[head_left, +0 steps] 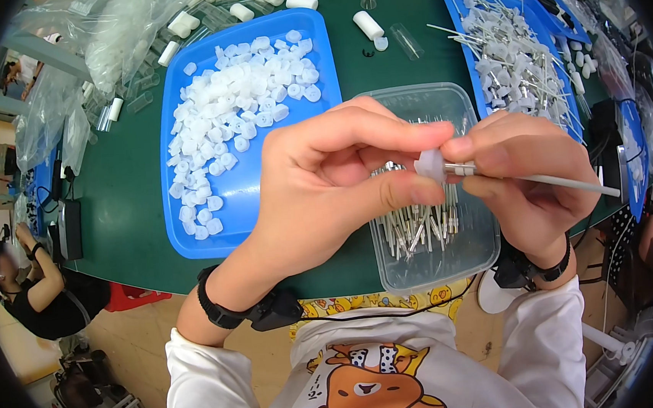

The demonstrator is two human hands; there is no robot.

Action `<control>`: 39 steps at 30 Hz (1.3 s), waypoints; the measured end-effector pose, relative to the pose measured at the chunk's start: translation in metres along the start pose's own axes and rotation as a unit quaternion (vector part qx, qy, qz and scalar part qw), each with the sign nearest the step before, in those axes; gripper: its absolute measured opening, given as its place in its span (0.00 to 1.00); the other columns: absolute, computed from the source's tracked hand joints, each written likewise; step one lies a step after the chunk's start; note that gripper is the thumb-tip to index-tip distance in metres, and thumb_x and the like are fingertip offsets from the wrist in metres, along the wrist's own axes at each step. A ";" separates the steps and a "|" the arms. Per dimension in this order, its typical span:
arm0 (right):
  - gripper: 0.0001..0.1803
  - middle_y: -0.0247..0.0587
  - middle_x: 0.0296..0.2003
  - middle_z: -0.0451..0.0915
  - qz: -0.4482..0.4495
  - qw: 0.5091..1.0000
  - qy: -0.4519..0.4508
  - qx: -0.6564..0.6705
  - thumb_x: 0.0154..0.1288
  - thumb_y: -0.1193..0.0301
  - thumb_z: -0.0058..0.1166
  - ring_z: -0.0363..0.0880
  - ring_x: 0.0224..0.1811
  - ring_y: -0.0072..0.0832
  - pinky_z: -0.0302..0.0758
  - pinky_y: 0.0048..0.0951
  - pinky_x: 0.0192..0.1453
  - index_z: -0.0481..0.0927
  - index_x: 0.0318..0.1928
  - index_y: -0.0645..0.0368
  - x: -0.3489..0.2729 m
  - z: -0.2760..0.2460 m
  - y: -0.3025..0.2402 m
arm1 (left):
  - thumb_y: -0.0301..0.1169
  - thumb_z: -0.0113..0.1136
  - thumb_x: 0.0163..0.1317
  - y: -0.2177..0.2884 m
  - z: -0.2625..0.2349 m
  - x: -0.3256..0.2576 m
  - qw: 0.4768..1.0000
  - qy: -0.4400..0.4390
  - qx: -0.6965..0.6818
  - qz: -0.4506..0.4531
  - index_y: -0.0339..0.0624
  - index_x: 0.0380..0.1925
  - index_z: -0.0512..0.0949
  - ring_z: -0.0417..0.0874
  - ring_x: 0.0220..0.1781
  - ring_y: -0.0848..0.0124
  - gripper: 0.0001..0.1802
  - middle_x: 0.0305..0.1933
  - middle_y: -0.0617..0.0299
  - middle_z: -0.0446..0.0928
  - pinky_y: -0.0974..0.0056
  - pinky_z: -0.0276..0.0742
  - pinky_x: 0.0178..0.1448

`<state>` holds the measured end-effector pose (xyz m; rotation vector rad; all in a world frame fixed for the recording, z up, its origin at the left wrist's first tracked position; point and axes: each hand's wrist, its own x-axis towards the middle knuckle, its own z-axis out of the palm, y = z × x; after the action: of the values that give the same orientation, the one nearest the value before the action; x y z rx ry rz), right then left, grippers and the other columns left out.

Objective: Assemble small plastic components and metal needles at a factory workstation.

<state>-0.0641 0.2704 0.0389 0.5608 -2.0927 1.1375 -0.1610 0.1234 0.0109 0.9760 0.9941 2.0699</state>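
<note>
A small translucent white plastic cap [429, 165] is pinched between the thumb and fingertips of my left hand [316, 174]. My right hand [535, 180] is closed around a thin pale rod [597, 187] with a metal end. That metal end meets the cap, but how far it sits inside is hidden. Both hands are over a clear plastic box [443, 270], where many similar metal-ended rods [421, 231] lie. To the left, a blue tray [240, 203] holds a heap of loose translucent caps [245, 91].
At the right, another blue tray holds rods with caps on them [514, 51]. White cylinders [367, 24] and clear tubes [406, 41] lie along the green table's [126, 197] far side. Plastic bags [122, 43] are piled at the far left. Another person [33, 281] sits at left.
</note>
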 end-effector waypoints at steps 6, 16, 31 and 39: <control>0.14 0.49 0.29 0.76 0.001 1.000 -0.010 -0.009 0.44 0.85 0.54 0.76 0.29 0.31 0.73 0.26 0.33 0.71 0.35 0.66 -0.002 0.000 0.005 | 0.20 0.65 0.39 0.001 0.000 0.000 0.999 0.022 0.000 -0.028 0.33 0.36 0.74 0.72 0.34 0.74 0.19 0.31 0.60 0.72 0.72 0.69 0.39; 0.07 0.40 0.29 0.74 0.250 0.941 0.133 0.184 0.56 0.78 0.46 0.72 0.29 0.22 0.70 0.19 0.32 0.70 0.36 0.67 -0.001 0.012 0.007 | 0.27 0.56 0.51 -0.002 0.000 0.002 0.999 0.013 0.002 -0.033 0.30 0.41 0.71 0.75 0.36 0.69 0.17 0.35 0.54 0.73 0.66 0.73 0.41; 0.09 0.37 0.26 0.74 0.388 0.834 0.106 0.378 0.57 0.73 0.49 0.71 0.26 0.19 0.69 0.17 0.31 0.71 0.37 0.66 -0.001 0.009 0.016 | 0.24 0.46 0.57 0.003 0.004 0.004 0.995 0.039 0.010 -0.094 0.28 0.34 0.70 0.79 0.30 0.64 0.08 0.28 0.47 0.76 0.65 0.78 0.34; 0.09 0.35 0.24 0.73 0.399 0.808 0.073 0.427 0.58 0.72 0.47 0.70 0.26 0.18 0.68 0.19 0.31 0.71 0.37 0.65 -0.002 0.007 0.017 | 0.23 0.46 0.57 0.004 0.009 0.001 0.997 0.034 0.043 -0.057 0.27 0.35 0.70 0.79 0.29 0.65 0.09 0.28 0.47 0.76 0.66 0.78 0.32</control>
<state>-0.0761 0.2736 0.0259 -0.0990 -1.5802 2.5568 -0.1555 0.1256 0.0185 0.8771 1.1552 1.9915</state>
